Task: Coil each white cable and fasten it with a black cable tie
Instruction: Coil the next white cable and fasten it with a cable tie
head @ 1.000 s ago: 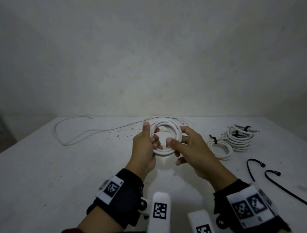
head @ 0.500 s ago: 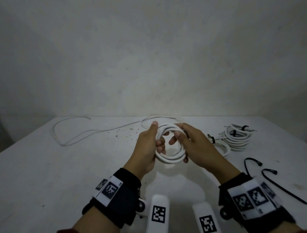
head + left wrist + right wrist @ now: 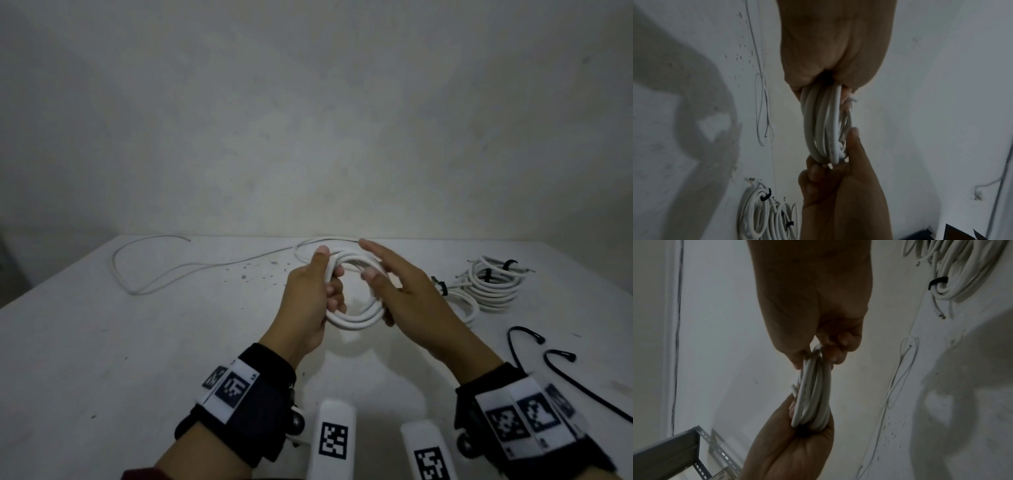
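Two hands hold one white coil (image 3: 354, 310) above the table (image 3: 102, 342) | left hand (image 3: 308, 301) grips its left side | right hand (image 3: 407, 294) seems to pinch the right side | tied coils (image 3: 493, 284) far right | black ties (image 3: 555, 356) near right wrist

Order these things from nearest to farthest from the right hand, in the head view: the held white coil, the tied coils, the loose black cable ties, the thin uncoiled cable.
1. Held white coil: in the right hand.
2. Tied coils: just right of it.
3. Loose black cable ties: right, nearer the person.
4. Thin uncoiled cable: far left.
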